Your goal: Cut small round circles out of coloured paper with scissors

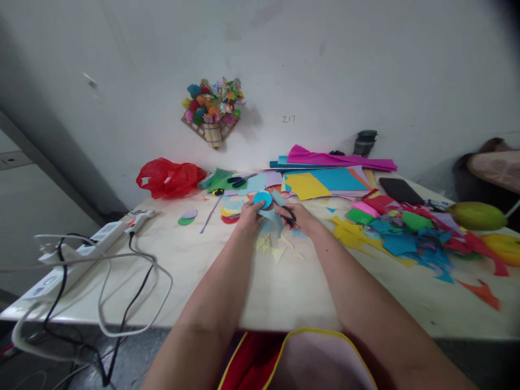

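Near the middle of the table, my left hand pinches a round blue disc together with a light blue paper piece. Just to its right, my right hand is closed around the black handles of scissors, whose blades lie against the light blue paper. Left of my left hand sits a stack of coloured paper circles. Farther left are a lilac and a green circle. Pale yellow scraps lie below my hands.
Coloured sheets and a red plastic bag line the back. Many paper scraps, a black phone and mango-like fruit are at right. Power strips with cables occupy the left edge. Another pair of scissors lies behind.
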`<state>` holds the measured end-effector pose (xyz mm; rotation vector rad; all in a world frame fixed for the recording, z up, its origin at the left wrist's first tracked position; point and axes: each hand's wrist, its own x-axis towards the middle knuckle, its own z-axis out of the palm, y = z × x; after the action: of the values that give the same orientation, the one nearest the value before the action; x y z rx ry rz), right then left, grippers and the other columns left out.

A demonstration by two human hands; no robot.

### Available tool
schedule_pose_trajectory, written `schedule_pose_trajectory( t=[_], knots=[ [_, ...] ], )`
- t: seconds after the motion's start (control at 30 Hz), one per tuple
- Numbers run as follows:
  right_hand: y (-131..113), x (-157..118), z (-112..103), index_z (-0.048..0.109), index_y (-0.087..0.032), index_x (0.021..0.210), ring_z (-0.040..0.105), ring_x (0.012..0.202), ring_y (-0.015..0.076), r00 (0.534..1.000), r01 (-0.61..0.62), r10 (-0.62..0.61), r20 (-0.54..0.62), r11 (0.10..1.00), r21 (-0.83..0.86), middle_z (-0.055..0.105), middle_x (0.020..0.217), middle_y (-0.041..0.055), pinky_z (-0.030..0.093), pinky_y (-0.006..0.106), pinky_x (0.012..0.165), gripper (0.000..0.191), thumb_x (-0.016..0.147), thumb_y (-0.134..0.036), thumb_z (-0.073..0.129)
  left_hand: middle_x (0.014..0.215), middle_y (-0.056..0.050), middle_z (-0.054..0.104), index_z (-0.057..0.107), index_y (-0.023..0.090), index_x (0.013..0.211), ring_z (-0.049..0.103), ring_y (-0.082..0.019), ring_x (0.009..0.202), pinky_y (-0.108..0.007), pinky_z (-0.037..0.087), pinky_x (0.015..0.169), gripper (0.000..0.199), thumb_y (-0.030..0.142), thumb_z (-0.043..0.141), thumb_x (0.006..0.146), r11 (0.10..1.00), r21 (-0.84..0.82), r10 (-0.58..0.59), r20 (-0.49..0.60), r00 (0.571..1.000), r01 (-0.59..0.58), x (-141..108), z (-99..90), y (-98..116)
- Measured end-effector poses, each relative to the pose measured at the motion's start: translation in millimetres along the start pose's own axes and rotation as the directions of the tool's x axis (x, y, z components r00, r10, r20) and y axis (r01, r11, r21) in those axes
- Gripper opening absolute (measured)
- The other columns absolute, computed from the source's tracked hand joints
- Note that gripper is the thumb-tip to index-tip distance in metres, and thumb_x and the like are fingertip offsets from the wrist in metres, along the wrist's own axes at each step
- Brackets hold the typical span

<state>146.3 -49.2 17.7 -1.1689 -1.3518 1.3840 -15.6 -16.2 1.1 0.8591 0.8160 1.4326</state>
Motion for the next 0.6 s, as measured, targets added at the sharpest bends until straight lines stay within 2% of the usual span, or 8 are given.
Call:
schedule_pose_trajectory(
  t=[0.33, 0.6],
  knots=[
    [-1.7, -0.7, 0.9, 0.058, -0.016, 0.063, 0.042, 0.032, 0.0067, 1.000, 0.000, 0.000, -0.006, 1.000, 0.025, 0.055, 0.044, -0.0017, 0.028, 0.018, 0.031, 0.029, 0.084, -0.027, 0.075, 0.074, -0.011, 0.076, 0.073, 0.014, 0.079, 0.076, -0.030, 0.079, -0.036, 0.058, 0.070, 0.023, 0.019, 0.083, 0.058, 1.000, 0.017, -0.008, 0.013, 1.000, 0.007, 1.8, -2.8, -1.7],
    [5.0, 4.4, -1.3, 0.057, -0.018, 0.061, 0.042, 0.033, 0.0070, 1.000, 0.026, -0.026, 0.000, 1.000, 0.009, 0.055, 0.046, -0.0020, 0.026, 0.020, 0.031, 0.030, 0.081, -0.031, 0.076, 0.073, -0.012, 0.076, 0.074, 0.011, 0.078, 0.075, -0.029, 0.076, -0.035, 0.057, 0.070, 0.022, 0.017, 0.081, 0.058, 1.000, 0.006, -0.002, 0.009, 1.000, 0.002, 0.7, -2.1, -1.1]
  ],
)
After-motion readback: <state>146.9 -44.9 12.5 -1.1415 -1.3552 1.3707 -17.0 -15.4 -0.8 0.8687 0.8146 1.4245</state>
